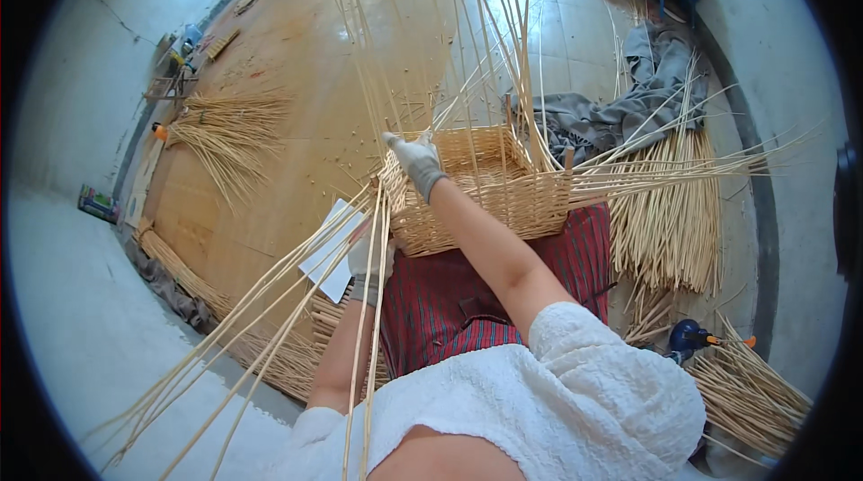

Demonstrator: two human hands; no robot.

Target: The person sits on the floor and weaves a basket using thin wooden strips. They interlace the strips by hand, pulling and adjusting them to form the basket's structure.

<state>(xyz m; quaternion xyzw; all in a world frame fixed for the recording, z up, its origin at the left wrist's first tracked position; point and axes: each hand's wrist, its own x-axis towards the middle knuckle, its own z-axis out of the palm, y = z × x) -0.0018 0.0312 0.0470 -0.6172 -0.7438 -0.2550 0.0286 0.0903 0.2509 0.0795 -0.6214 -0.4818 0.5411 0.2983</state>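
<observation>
I had the woven basket (481, 218) in the middle of the frame, its open top facing up toward my camera and its near wall over the red striped cloth (431, 301). The right hand (415, 162), in a pale glove, reached across the basket to its upper-left corner and lay against the rim there; I could not tell from my view whether its grip was closed on the wicker. The left hand (367, 258), gloved too, sat low by the basket's left end, partly hidden behind long rods, so I could not tell the state of that grip either. Those pale rods (270, 288) fanned from the basket's left corner to the lower left of the frame, while others (647, 174) ran out to the right and more stood up toward the top edge. A white sheet (325, 247) lay just left of the left hand. On the right I saw a thick bundle of rods (670, 225) below a crumpled grey cloth (575, 117), and a spread bundle (234, 126) lay on the floor (333, 76) at upper left.
</observation>
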